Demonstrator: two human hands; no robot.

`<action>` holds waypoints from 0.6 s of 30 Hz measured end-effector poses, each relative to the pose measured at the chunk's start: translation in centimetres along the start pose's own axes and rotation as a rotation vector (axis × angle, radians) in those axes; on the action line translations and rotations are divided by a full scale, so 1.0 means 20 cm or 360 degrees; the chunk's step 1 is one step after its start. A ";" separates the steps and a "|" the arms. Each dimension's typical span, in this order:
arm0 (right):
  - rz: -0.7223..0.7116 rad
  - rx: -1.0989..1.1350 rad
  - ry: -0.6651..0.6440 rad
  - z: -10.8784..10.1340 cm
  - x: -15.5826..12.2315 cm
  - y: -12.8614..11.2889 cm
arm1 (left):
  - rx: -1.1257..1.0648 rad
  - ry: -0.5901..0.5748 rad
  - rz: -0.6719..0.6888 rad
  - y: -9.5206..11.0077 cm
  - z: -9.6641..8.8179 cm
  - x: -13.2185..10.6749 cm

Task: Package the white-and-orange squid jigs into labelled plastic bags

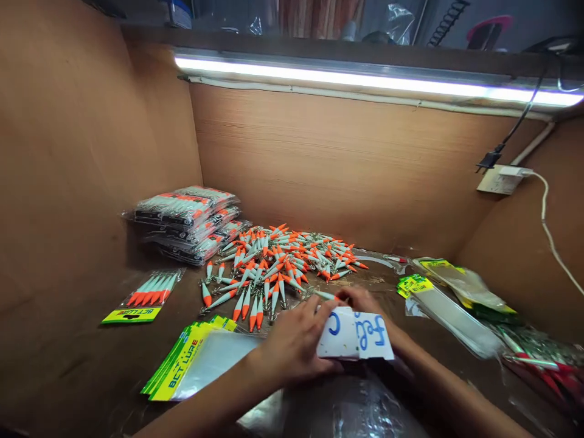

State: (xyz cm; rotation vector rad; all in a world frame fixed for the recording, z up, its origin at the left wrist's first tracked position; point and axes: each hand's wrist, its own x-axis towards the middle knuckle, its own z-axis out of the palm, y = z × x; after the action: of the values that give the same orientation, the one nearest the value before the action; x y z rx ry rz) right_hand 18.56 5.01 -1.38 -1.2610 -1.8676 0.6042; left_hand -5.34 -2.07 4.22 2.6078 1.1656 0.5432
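Note:
My left hand point(296, 337) is closed round a small white cardboard piece point(356, 334), box-like, with blue handwriting on its near face. Behind its far edge my right hand point(362, 301) has its fingers curled in; their tips are partly hidden, and what they hold does not show. A white lure point(325, 295) with an orange end lies at the fingers of both hands. Just beyond is a heap of similar orange-and-white fishing lures point(278, 261) with metal hooks. To the left of my left forearm lie clear bags point(219, 356) with yellow-green headers reading BCT LURE.
Packed lure bundles point(187, 222) are stacked at the back left, with one filled pack point(148, 295) in front. More clear bags point(456, 310) and red-handled tools point(556, 377) lie at right. A plug point(490, 159) hangs by the socket point(502, 179), beneath a light tube point(365, 79).

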 end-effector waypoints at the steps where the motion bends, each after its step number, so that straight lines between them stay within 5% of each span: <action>1: 0.0045 -0.0051 0.0015 -0.08 0.00 0.03 | 0.0013 -0.0028 -0.0037 -0.04 -0.01 -0.01; 6: 0.0350 -0.0017 0.0130 -0.37 -0.14 0.14 | 0.0017 -0.0048 -0.0148 -0.16 0.03 -0.05; 12: 0.0412 -0.0080 0.0299 -0.41 -0.32 0.08 | 0.0006 -0.0099 -0.0082 -0.16 0.12 -0.05; 18: 0.0016 -0.0350 -0.0136 -0.42 -0.37 -0.08 | -0.0004 -0.0083 -0.0069 -0.14 0.13 -0.05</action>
State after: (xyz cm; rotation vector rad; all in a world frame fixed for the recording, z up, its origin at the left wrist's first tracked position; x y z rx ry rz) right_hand 25.87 -2.73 2.14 -1.4046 -2.0440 0.4742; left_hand -6.73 -1.19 0.66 2.5721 1.2010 0.4653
